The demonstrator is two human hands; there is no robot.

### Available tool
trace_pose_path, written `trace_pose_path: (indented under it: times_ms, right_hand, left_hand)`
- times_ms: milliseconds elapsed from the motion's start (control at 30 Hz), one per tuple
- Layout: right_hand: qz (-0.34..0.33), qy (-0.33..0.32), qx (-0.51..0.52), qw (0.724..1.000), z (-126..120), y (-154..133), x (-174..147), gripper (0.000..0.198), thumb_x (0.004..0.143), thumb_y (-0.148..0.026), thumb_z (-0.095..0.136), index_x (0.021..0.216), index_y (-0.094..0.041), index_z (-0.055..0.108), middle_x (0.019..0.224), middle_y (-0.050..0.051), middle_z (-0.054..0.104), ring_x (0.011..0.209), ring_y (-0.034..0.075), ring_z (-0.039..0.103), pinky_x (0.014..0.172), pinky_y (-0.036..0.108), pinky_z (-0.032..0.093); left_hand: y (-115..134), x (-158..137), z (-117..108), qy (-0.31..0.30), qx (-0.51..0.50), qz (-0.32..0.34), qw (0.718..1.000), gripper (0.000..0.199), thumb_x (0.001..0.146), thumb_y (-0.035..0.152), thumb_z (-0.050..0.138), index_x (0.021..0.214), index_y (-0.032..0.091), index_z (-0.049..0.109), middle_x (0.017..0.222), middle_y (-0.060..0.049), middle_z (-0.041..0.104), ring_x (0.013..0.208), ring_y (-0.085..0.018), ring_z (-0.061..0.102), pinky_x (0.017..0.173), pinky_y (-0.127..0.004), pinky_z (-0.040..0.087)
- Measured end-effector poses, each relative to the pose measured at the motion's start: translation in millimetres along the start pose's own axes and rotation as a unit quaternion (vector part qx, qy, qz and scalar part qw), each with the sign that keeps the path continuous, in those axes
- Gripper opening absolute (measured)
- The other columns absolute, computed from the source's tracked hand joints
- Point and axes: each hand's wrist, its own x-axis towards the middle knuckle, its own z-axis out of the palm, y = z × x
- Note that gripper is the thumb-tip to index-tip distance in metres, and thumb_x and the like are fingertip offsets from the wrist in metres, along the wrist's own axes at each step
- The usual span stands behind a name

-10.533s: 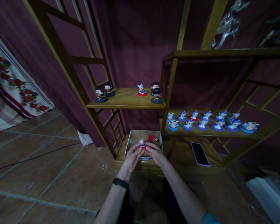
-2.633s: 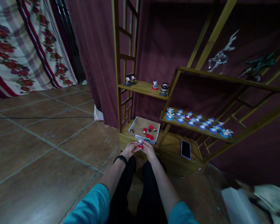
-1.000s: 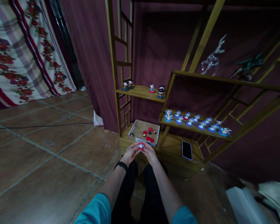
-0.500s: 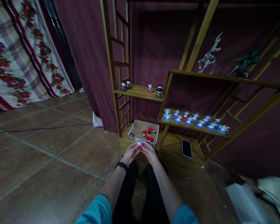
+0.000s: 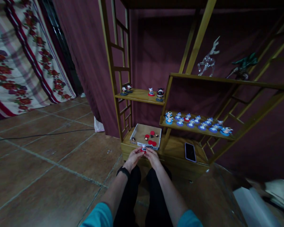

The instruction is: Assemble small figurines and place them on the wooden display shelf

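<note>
A small white figurine (image 5: 144,147) on a red round base is held upright between my two hands, just in front of the box. My left hand (image 5: 134,157) is closed on the left side of its base. From the right, the fingers of my right hand (image 5: 152,155) pinch the same base. Right behind them is a shallow open cardboard box (image 5: 141,129), holding several red discs (image 5: 152,143) and a few small dark-haired figurines (image 5: 146,138).
The wooden shelf unit (image 5: 142,97) carries dark figurines (image 5: 160,94) and a white figurine on red (image 5: 150,91). Rows of blue-and-white figurines (image 5: 190,123) stand at right. Below them lies a phone (image 5: 190,152). A clear deer ornament (image 5: 208,60) stands higher up.
The view has shifted slightly. Both hands still hold the figurine, which now shows more upright and clear above the fingers.
</note>
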Motion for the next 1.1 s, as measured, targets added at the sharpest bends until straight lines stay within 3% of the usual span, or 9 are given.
trace_pose_path:
  times_ms: [233,433,600,767,967,1100]
  right_hand:
    - [0.01,-0.038,0.012,0.999,2,-2,-3,0.038,0.055,-0.028,0.076,0.091,-0.019,0.068,0.098,0.007,0.068,0.093,0.021,0.061,0.085,0.036,0.045]
    - [0.003,-0.017,0.003,1.0,0,6,-1,0.038,0.053,-0.032,0.077,0.088,-0.019,0.068,0.09,0.006,0.069,0.083,0.02,0.063,0.08,0.035,0.046]
    - [0.001,-0.039,-0.007,0.999,2,4,-4,0.038,0.057,-0.038,0.075,0.09,-0.019,0.067,0.091,0.007,0.068,0.085,0.02,0.062,0.079,0.035,0.045]
    - [0.01,-0.037,-0.029,0.999,5,-2,-13,0.038,0.062,-0.04,0.072,0.093,-0.02,0.066,0.091,0.007,0.068,0.083,0.019,0.062,0.078,0.035,0.045]
    - [-0.003,-0.039,-0.046,0.998,9,-6,-16,0.031,0.062,-0.039,0.071,0.089,-0.023,0.067,0.09,0.005,0.068,0.083,0.02,0.062,0.076,0.034,0.045]
    - [0.003,-0.036,-0.044,0.998,10,-8,-17,0.036,0.058,-0.039,0.073,0.089,-0.022,0.066,0.091,0.005,0.069,0.082,0.02,0.063,0.075,0.033,0.046]
  left_hand:
    - [-1,-2,5,0.019,0.047,0.042,0.998,0.046,0.051,0.017,0.079,0.095,0.011,0.065,0.087,-0.008,0.069,0.08,-0.016,0.062,0.081,-0.029,0.042]
    - [1,-4,5,0.001,0.073,0.052,0.996,0.042,0.05,0.022,0.08,0.089,0.013,0.068,0.085,-0.008,0.069,0.077,-0.017,0.062,0.077,-0.029,0.043]
    - [6,-7,5,-0.005,0.077,0.052,0.996,0.039,0.05,0.024,0.08,0.086,0.014,0.068,0.084,-0.009,0.069,0.076,-0.018,0.062,0.075,-0.03,0.044]
    - [9,-11,6,0.035,0.069,0.069,0.995,0.035,0.047,0.023,0.08,0.077,0.013,0.066,0.076,-0.007,0.068,0.071,-0.017,0.061,0.07,-0.028,0.045]
    - [6,-9,5,0.036,0.089,0.096,0.991,0.034,0.047,0.023,0.08,0.074,0.016,0.061,0.073,-0.004,0.066,0.069,-0.016,0.06,0.068,-0.029,0.045]
    - [4,-11,9,0.091,0.139,0.131,0.977,0.039,0.044,0.021,0.081,0.074,0.016,0.057,0.07,-0.001,0.063,0.061,-0.013,0.057,0.062,-0.026,0.044]
